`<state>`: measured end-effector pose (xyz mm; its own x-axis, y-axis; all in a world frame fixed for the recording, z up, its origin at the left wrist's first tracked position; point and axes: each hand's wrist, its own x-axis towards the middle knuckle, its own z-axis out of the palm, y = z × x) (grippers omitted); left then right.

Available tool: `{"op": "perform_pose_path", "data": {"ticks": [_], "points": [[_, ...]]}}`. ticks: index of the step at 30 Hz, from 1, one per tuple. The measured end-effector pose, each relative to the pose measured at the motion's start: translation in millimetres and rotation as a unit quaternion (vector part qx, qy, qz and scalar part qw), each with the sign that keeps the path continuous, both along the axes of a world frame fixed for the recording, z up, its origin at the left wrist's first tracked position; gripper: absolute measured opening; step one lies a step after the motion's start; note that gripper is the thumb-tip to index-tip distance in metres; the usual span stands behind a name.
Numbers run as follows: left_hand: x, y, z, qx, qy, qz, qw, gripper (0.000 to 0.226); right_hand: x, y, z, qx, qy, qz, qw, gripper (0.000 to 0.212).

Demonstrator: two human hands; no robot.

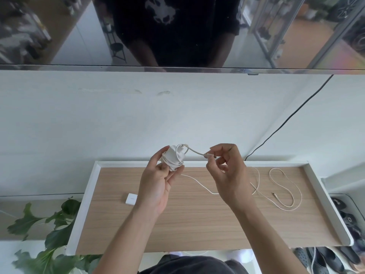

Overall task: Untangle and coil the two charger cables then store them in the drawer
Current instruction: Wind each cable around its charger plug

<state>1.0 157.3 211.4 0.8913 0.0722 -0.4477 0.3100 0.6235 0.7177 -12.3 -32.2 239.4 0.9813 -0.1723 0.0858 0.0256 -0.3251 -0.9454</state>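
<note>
A white charger block with its cable wound round it (173,157) sits in the left hand (158,186), whose fingers curl about it, above the far edge of the open drawer (87,204). The right hand (227,175) pinches that cable's free end (206,155). The second cable (286,186) lies loose in the drawer's right half, and a small white plug (131,198) lies to the left.

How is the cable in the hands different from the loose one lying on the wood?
The held cable is wound tightly round a white charger block; the loose cable sprawls in wide open loops. The held cable is up in the air, gripped by the left hand with the right hand pinching its end; the loose cable lies on the wooden surface, untouched. Both are thin and pale.
</note>
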Motion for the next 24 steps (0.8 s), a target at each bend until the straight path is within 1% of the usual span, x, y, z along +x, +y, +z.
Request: {"op": "perform_pose_path", "data": {"ticks": [2, 5, 10, 14, 17, 20, 24], "points": [[-2.0, 4.7, -3.1, 0.022, -0.009, -0.012, 1.000, 0.047, 0.2, -4.1, -3.8, -0.010, 0.024, 0.023, 0.999, 0.021], [-5.3, 8.7, -10.4, 0.046, -0.006, -0.023, 0.999, 0.048, -1.4, -4.6, -6.8, -0.028, 0.052, 0.058, 0.997, 0.022], [-9.7, 12.7, -25.5, 0.045, 0.008, -0.033, 0.998, 0.047, -0.6, 0.7, -7.5, -0.032, 0.082, 0.071, 0.994, 0.021], [-12.6, 19.7, -39.5, 0.058, 0.014, -0.050, 0.997, 0.049, 2.4, 2.1, -15.4, -0.040, 0.119, 0.099, 0.987, 0.034], [-13.7, 27.8, -54.8, 0.088, 0.023, -0.068, 0.994, 0.050, 4.8, 7.2, -34.7, -0.032, 0.143, 0.122, 0.982, 0.044], [-16.2, 38.0, -80.3, 0.120, 0.053, -0.079, 0.988, 0.048, 6.8, 17.3, -63.1, -0.030, 0.179, 0.144, 0.973, 0.046], [-23.3, 53.5, -128.4, 0.139, 0.130, -0.064, 0.980, 0.035, 6.3, 33.3, -114.2, -0.061, 0.246, 0.172, 0.952, 0.043]]}}
